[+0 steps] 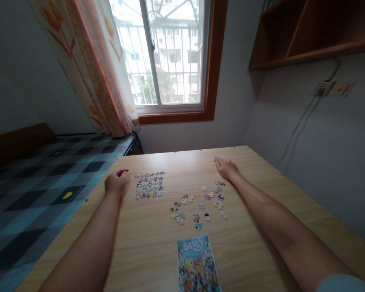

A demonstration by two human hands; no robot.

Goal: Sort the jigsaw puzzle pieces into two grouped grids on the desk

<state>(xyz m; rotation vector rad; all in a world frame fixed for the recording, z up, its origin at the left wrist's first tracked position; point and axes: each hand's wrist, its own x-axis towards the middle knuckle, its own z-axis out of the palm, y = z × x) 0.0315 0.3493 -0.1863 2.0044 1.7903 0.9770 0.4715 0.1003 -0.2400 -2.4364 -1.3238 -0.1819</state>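
Observation:
My left hand (115, 182) rests on the table's left side in a loose fist, with nothing visible in it. Just to its right lie puzzle pieces in tidy rows (149, 185), forming a rough square block. Toward the far right edge, my right hand (226, 168) has its fingers together, and their tips are at a small puzzle piece (214, 160), partly covered. Loose puzzle pieces (202, 207) are scattered over the middle, some pale side up and some printed. Nearest me lies a colourful picture sheet (198, 263) with "Bluey"-like lettering.
The light wooden table (146, 243) reaches toward the wall below a window (176, 61). A bed with a checked cover (48, 178) adjoins on the left, beside a flowered curtain (94, 73). Upper right are a wooden shelf (301, 56) and a socket with a cord (324, 88).

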